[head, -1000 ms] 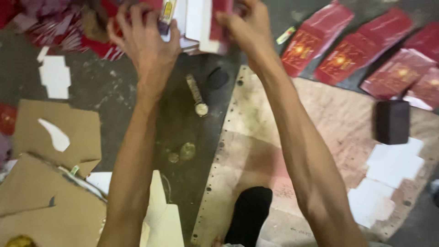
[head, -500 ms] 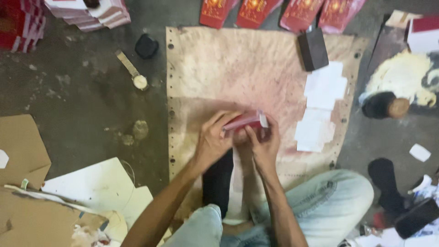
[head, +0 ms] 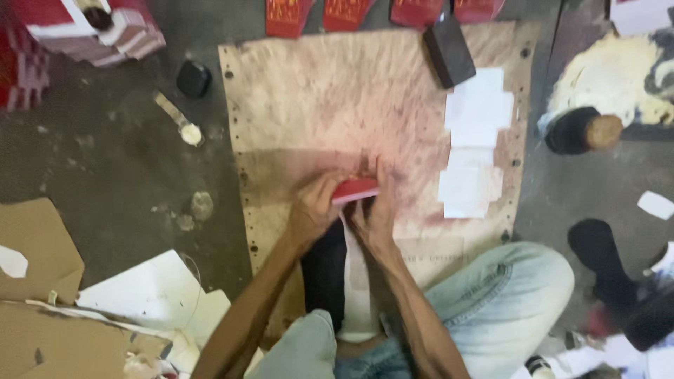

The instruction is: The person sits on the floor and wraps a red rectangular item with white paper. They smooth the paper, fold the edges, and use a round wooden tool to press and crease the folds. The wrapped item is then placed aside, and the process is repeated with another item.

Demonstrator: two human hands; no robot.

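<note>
Both of my hands hold a small red folded card piece [head: 354,189] low over a stained brown board [head: 316,105] on the floor. My left hand [head: 314,208] grips its left end and my right hand [head: 375,210] pinches its right end, fingers curled around it. Beneath my wrists lie a black strip [head: 324,270] and a white sheet [head: 359,295], between my knees in light jeans [head: 502,288].
White cut-out sheets [head: 477,140] and a dark block [head: 449,50] lie on the board's right side. Red packets [head: 319,14] line its far edge. A stack of red and white boxes [head: 91,31], a black lid [head: 192,78], a glue brush [head: 179,121] and cardboard scraps [head: 35,245] sit left.
My hands came down from the box stack at the far edge to the board near my knees, bringing a red piece. In the last half second they shifted only slightly.
</note>
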